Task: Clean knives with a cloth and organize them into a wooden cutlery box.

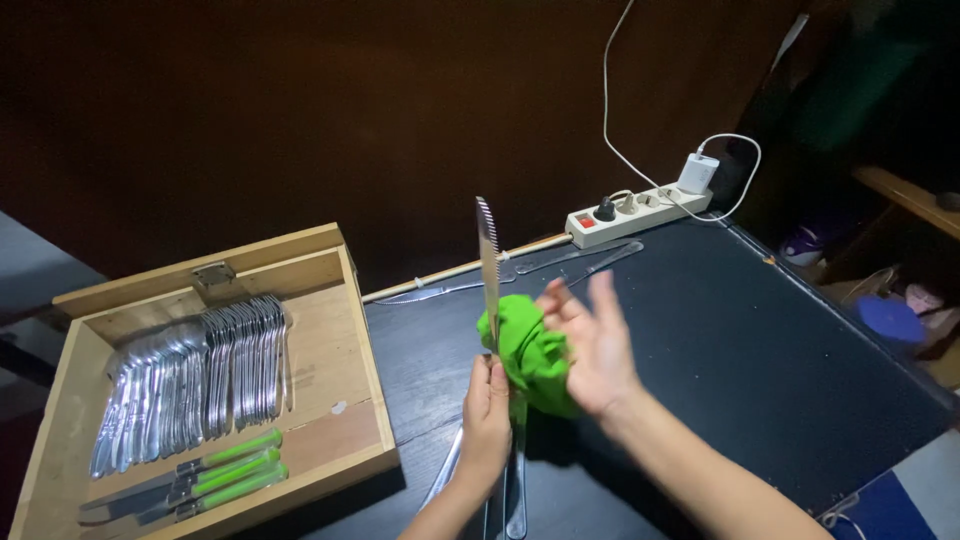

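My left hand [486,420] grips the handle of a serrated knife [488,262] and holds it upright, blade pointing up, above the dark table [760,350]. My right hand [594,345] presses a crumpled green cloth [530,358] against the lower part of the blade, fingers spread. More metal cutlery [515,485] lies on the table just below my hands.
A wooden tray [345,400] at the left holds rows of metal spoons and forks [195,385] and three green-handled knives [215,475]. Several knives [560,262] lie at the table's back edge near a white power strip [640,210] with a charger and cable.
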